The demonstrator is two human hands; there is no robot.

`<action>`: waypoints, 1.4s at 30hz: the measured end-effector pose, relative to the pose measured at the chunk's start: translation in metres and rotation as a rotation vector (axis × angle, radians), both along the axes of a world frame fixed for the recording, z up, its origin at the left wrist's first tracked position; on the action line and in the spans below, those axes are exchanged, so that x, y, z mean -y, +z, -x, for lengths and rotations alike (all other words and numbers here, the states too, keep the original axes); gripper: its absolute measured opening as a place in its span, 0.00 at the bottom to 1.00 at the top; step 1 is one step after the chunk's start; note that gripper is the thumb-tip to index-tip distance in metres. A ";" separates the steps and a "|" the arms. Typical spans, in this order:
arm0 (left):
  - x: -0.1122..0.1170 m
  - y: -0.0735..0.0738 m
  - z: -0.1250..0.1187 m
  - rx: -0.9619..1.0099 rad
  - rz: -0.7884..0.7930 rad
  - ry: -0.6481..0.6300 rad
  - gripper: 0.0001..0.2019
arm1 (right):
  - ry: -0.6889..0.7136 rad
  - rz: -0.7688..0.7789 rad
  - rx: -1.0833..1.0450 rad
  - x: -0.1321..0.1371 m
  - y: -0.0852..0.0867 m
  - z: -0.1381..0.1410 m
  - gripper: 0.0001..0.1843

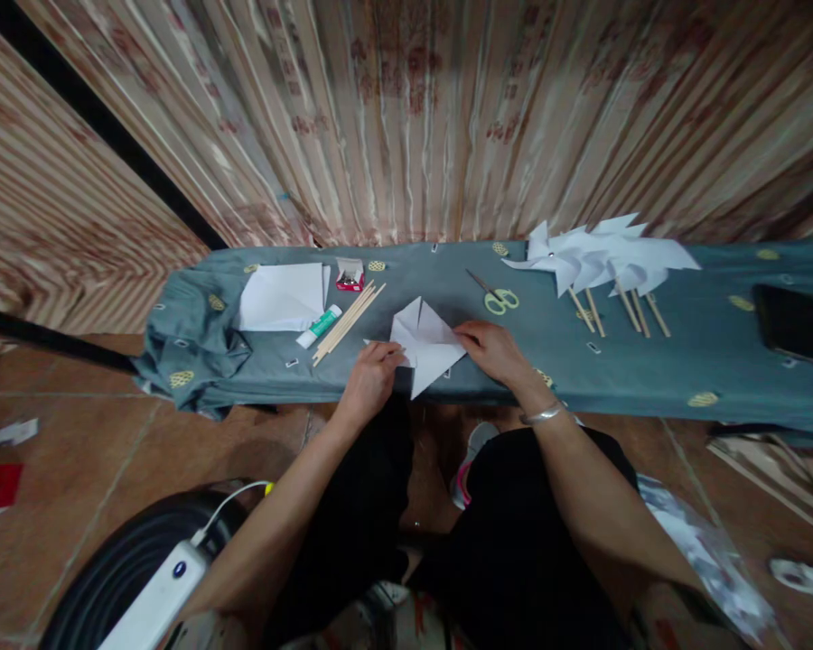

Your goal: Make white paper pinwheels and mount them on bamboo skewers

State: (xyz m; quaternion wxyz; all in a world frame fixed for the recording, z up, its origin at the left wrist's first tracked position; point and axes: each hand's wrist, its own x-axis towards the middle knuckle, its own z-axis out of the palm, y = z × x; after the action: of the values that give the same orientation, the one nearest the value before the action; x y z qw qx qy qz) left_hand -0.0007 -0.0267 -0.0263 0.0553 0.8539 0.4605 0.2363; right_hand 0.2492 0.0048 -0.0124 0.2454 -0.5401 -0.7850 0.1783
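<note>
A white paper square with slit corners lies at the near side of the cloth-covered table, its flaps partly raised. My left hand pinches its left edge. On the opposite side, my right hand has its fingers closed on the right corner. Just left of the paper are several wooden sticks, a green and white glue tube and a small open red box, its contents too small to name. Scissors with pale green handles rest behind my right hand.
Several white paper pinwheels on sticks lie overlapping at the right. A stack of white paper is at the left. Farther right sits a dark phone. Behind the table hangs a patterned curtain.
</note>
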 end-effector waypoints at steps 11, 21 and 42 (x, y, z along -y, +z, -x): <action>-0.004 0.009 -0.006 0.109 -0.055 0.097 0.17 | 0.046 0.067 -0.118 0.037 0.007 -0.007 0.13; 0.032 -0.004 -0.036 0.162 0.063 0.059 0.09 | 0.130 0.028 -0.098 0.035 -0.005 0.011 0.18; 0.036 -0.011 -0.039 0.429 0.117 0.152 0.08 | 0.061 0.328 -0.466 0.007 -0.004 0.041 0.08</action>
State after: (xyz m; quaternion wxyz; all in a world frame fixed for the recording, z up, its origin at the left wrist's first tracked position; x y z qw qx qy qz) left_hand 0.0379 -0.0627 -0.0371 0.1835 0.7422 0.5142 0.3887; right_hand 0.2079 -0.0017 -0.0165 0.3232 -0.4932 -0.6840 0.4293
